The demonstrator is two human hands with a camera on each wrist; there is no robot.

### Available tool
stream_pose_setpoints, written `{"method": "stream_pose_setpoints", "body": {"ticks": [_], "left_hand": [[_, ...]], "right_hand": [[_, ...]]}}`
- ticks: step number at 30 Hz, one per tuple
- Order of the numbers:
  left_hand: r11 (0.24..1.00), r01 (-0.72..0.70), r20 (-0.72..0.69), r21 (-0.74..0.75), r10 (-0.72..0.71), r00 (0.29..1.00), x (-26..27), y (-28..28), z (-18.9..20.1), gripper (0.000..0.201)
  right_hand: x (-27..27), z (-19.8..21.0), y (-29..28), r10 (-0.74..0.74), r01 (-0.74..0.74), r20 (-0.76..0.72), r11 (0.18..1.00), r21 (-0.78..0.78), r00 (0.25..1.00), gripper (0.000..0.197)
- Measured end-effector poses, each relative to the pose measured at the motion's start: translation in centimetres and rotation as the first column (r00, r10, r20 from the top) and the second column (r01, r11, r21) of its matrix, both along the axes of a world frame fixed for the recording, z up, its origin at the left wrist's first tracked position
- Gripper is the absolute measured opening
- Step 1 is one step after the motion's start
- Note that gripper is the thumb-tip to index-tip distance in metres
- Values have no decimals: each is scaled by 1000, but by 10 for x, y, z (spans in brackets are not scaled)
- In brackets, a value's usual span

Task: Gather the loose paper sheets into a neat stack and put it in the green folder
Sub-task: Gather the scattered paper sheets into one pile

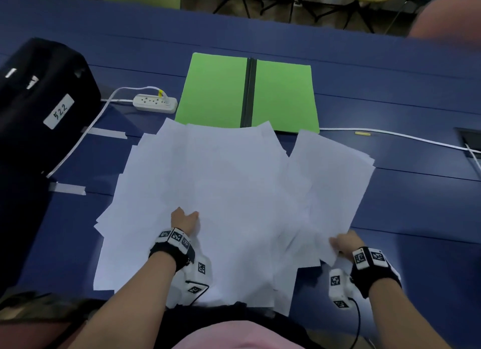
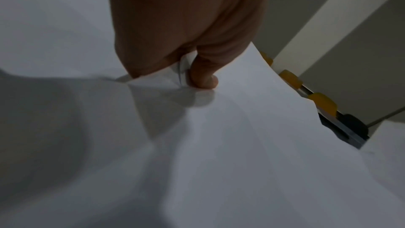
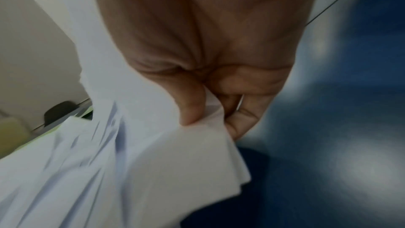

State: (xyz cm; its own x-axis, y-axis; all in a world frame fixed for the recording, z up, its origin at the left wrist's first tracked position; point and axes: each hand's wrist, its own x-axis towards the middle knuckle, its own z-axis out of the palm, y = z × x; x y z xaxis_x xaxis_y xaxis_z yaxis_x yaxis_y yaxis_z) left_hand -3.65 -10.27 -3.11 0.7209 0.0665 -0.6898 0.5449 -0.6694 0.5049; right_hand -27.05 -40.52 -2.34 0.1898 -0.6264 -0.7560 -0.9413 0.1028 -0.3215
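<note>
Several white paper sheets lie fanned out and overlapping on the blue table. Behind them the green folder lies open and flat, with its near edge under the far sheets. My left hand is at the near left of the pile. In the left wrist view, my left hand has its thumb on top of the sheets and pinches their edges. My right hand holds the pile's near right corner. In the right wrist view, my right hand pinches several sheets between thumb and fingers.
A black bag stands at the left. A white power strip lies beside the folder, and its cable runs past strips of tape. Another white cable and a small yellow object lie right of the folder.
</note>
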Motion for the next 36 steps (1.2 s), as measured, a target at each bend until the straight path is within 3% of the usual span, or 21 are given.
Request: {"method": "stream_pose_setpoints", "body": {"ticks": [3,6,7,10,14,17,19,21,24,30,32,35,36], "left_hand": [[999,-45,-7,-13,45,999,1,8,2,40],[996,-28,-94,-84,21,995,-6,9,3,74],[997,-12,-99,-75,5,995,-7,9,2,68],[999,38,-36,-23,-39,999,-8,6,0,16],[998,56,-14,1,-56,998,-7,6,1,28],[997,66,-36,27,-65,997,-6,8,-3,25],[997,78,-36,31,-77,996,-5,7,-1,9],[994,100,-30,49,-99,995,-6,5,0,20],[992,114,-35,58,-112,993,-9,4,4,23],[995,99,-67,28,-97,993,-13,4,6,37],[998,41,-88,-42,-45,995,-16,6,6,55],[970,-81,-216,-231,30,976,-19,9,-1,117],[964,-115,-215,-241,62,975,-20,9,-2,119]], "right_hand": [[-2,2,0,-127,123,91,991,47,988,4],[9,-2,16,-215,211,188,977,41,958,40],[14,1,22,-199,206,193,978,-15,961,47],[21,12,24,-210,243,192,956,-165,959,41],[16,30,2,-334,404,245,844,-353,910,29],[14,55,-19,-377,539,398,698,-471,836,34],[17,72,-34,-402,666,556,610,-429,727,41],[24,85,-44,-409,753,682,571,-327,606,45],[37,91,-40,-403,743,729,634,-214,553,45],[48,43,28,-351,545,613,824,-157,707,39],[50,28,51,-271,419,563,896,-149,780,45],[51,10,78,-89,118,475,993,-31,876,50],[52,8,84,-26,16,445,1000,25,895,48]]}}
